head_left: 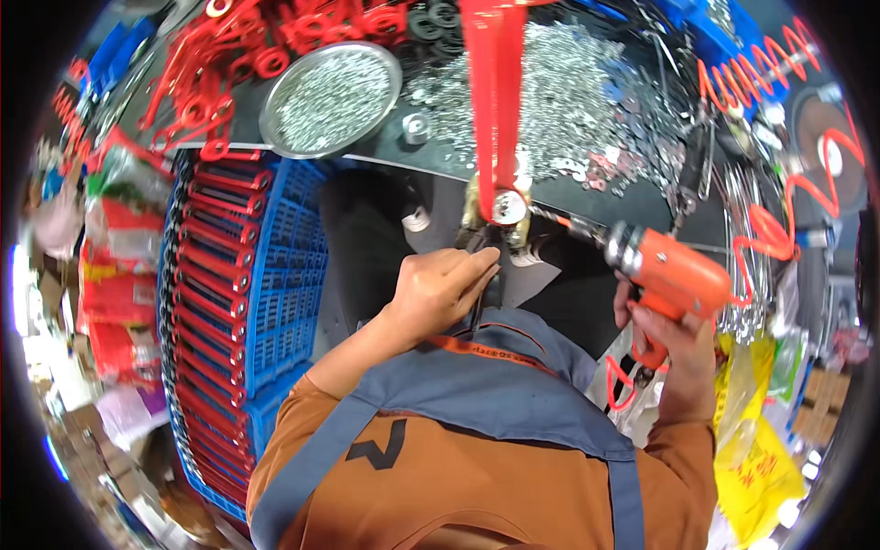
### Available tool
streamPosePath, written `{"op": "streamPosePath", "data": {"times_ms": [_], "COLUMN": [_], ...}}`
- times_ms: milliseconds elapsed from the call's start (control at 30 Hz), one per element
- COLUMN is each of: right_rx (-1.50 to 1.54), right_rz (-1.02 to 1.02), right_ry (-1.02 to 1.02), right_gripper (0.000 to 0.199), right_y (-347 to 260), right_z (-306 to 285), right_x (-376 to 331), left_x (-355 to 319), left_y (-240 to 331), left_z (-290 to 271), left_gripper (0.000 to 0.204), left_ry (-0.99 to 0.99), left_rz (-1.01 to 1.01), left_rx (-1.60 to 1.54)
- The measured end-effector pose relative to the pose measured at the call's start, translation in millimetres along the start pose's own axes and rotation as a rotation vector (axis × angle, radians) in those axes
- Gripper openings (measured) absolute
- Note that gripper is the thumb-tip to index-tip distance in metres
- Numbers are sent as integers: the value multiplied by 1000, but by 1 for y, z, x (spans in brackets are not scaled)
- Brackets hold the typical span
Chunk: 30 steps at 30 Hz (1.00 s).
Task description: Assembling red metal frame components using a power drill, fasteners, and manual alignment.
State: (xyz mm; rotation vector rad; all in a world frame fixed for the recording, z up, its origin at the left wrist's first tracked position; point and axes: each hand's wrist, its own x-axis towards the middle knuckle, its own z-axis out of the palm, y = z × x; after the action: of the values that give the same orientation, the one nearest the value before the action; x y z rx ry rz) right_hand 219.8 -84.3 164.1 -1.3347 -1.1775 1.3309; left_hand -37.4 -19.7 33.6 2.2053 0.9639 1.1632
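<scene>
My right hand (665,325) is wrapped round the grip of an orange power drill (678,275). Its bit points left, toward the round end of a long red metal bar (495,110) at the table's near edge. I cannot tell whether the bit touches it. The bar's round end shows a pale disc and rests at a worn metal fixture (474,206). Just below that end, my left hand (442,286) is closed on a dark handle (478,312), whose upper part is partly hidden by the fingers.
A metal bowl (332,99) of small shiny parts stands beside a large loose pile of them (559,92). Red pieces (206,87) heap up at the back left. A blue crate (291,247) with stacked red bars stands left. A red coiled hose (775,234) hangs right.
</scene>
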Motion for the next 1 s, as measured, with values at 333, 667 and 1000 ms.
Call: {"op": "streamPosePath", "data": {"times_ms": [333,667,1000], "right_rx": [-269,-731,-1059], "right_rz": [242,-35,82], "right_ry": [-310,-640,-815], "right_gripper": [36,18,21], "right_y": [-17,-50,-85], "right_z": [-12,4,38], "right_x": [72,123,161], "left_x": [24,32,25], "left_y": [-29,-36,-39], "left_z": [33,32,46], "left_gripper": [32,25,17], "left_ry": [-14,-12,98], "left_rz": [174,202,224], "left_rx": [165,103,59]}}
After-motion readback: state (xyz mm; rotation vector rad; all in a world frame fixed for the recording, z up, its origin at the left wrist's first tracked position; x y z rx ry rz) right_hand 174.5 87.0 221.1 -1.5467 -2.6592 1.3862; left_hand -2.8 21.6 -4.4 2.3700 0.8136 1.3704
